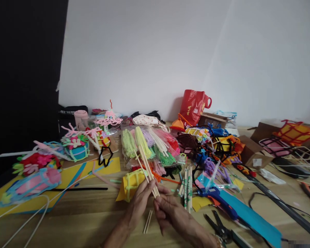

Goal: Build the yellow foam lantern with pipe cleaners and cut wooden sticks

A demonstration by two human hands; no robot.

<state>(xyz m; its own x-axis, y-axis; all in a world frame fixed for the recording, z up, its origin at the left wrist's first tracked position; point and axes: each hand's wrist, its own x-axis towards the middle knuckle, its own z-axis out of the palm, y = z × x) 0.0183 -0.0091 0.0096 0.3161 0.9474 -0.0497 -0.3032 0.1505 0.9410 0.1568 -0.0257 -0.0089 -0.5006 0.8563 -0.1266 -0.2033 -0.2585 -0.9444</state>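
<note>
Holding several long, thin wooden sticks (146, 168) over the front of the bench (67, 220) w/ both bare hands. L hand (139, 203) & R hand (170, 215) are close together, fingers clamped around the lower part of the sticks, w/ the upper ends tilting up & away toward mid-bench. Just beside L hand, a yellow pipe-cleaner frame (131, 184) rests on yellow foam sheet (121, 194). Two short sticks (147, 221) lie on the bench below the hands. Near R hand is a bundle of sticks (187, 187) w/ green markings, & further right are a blue hot glue gun (217, 201) & pliers (217, 224) near the front edge. Clear bags of green, pink & purple pipe cleaners (147, 144) fill mid-bench. Pipe-cleaner flower baskets (76, 150) sit toward the left edge. At the back edge, a red paper bag (192, 106) stands against a white wall (144, 51), w/ an open cardboard box (253, 151) toward the right.
</note>
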